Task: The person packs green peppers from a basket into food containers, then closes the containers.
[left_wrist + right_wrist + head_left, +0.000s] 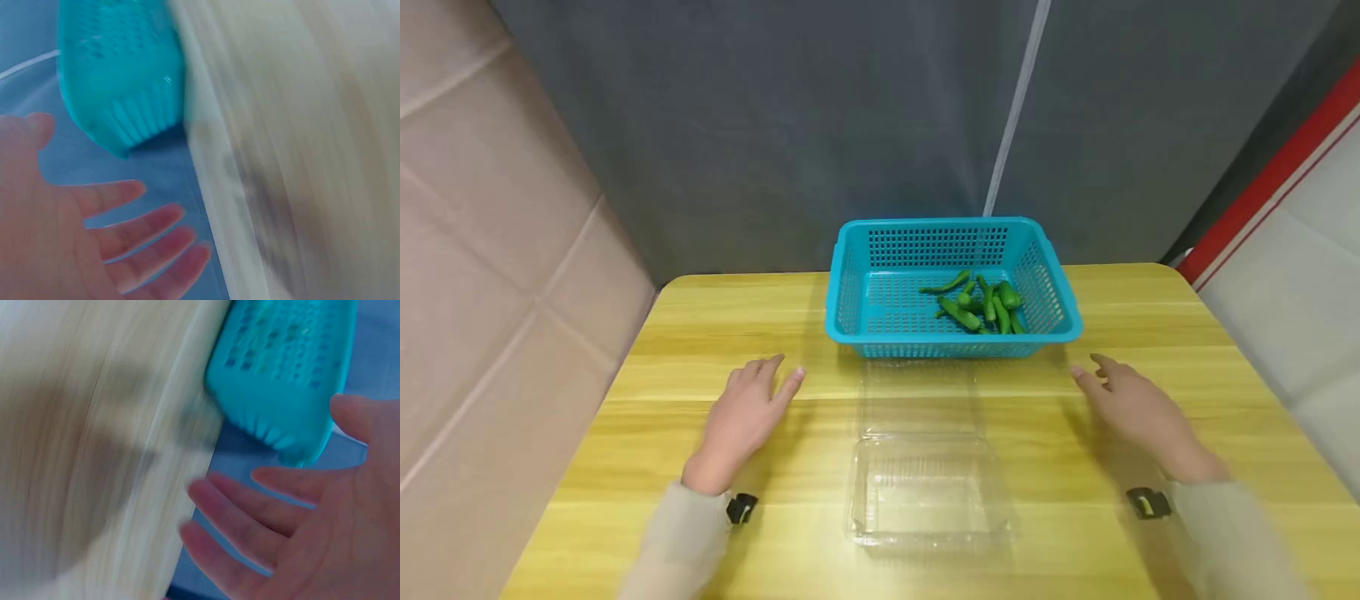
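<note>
Both hands hover above the wooden table, holding nothing. My left hand [743,417] is left of a clear plastic clamshell box [928,492], fingers spread and apart from it. On the other side, my right hand [1138,412] has its fingers relaxed, right of the box and near the basket's front right corner. The box lies with its lid [919,400] folded back toward a blue perforated basket [955,346]. Several green peppers [960,314] lie inside the basket, mostly toward its right half. In the wrist views, the left palm [44,231] and right palm [350,544] show nothing in them.
The light wooden table [700,325] ends at a dark grey curtain [775,150] behind the basket. A pale padded wall [497,292] borders the left side. At the right runs a white panel [1315,275] with a red edge.
</note>
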`<state>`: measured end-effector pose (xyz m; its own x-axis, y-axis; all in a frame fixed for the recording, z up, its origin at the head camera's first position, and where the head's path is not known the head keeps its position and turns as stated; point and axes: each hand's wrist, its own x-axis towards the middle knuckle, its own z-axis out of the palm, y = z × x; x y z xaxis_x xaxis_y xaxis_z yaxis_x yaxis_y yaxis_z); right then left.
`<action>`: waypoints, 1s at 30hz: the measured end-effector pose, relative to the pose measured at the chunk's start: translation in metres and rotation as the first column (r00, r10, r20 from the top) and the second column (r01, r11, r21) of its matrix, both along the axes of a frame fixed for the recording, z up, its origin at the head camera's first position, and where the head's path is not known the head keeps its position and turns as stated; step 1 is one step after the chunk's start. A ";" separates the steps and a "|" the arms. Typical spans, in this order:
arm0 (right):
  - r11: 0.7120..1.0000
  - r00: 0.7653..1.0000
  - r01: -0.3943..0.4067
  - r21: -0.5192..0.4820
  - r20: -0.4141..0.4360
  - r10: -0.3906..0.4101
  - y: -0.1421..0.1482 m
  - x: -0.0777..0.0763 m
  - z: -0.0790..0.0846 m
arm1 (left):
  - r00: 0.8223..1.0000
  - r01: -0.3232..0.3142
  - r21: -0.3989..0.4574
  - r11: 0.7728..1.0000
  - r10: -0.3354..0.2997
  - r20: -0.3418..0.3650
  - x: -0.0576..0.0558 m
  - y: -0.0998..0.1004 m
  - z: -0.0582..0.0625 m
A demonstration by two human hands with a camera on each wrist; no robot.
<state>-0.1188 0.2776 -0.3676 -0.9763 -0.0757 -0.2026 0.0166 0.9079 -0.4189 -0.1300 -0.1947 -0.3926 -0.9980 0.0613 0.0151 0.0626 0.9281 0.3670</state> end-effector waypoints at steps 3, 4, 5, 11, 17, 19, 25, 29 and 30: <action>0.995 0.999 -0.007 -0.096 0.038 0.011 -0.018 0.003 0.000 | 0.998 -0.020 0.074 0.997 0.015 0.069 0.006 0.014 0.001; 0.989 0.998 0.001 -0.146 0.060 0.008 -0.023 0.004 -0.002 | 0.996 -0.025 0.096 0.995 0.016 0.090 0.009 0.019 0.001; 0.980 0.997 0.009 -0.201 0.082 0.007 -0.029 0.004 -0.003 | 0.994 -0.031 0.118 0.992 0.018 0.110 0.010 0.024 0.000; 0.857 0.966 0.136 -0.496 0.259 -0.003 -0.059 0.010 -0.018 | 0.975 -0.060 0.255 0.965 0.002 0.222 0.020 0.051 -0.006; 0.802 0.954 0.128 -0.583 0.294 0.062 -0.075 0.013 -0.029 | 0.937 -0.083 0.423 0.902 -0.075 0.343 0.020 0.063 -0.014; 0.788 0.952 0.100 -0.608 0.288 0.101 -0.077 0.013 -0.031 | 0.932 -0.080 0.452 0.888 -0.095 0.351 0.019 0.064 -0.018; 0.756 0.952 0.036 -0.654 0.252 0.172 -0.081 0.012 -0.036 | 0.912 -0.082 0.571 0.817 -0.169 0.373 0.020 0.061 -0.030; 0.752 0.949 0.025 -0.659 0.252 0.188 -0.085 0.011 -0.040 | 0.892 -0.094 0.675 0.732 -0.239 0.383 0.021 0.061 -0.035; 0.756 0.949 0.026 -0.654 0.254 0.186 -0.086 0.011 -0.042 | 0.887 -0.090 0.695 0.713 -0.259 0.381 0.021 0.061 -0.036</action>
<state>-0.1076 0.1911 -0.4091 -0.8651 -0.3664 -0.3426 0.1709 0.4270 -0.8880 -0.1086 -0.1335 -0.4287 -0.8980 0.2926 -0.3285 -0.1942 0.4065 0.8928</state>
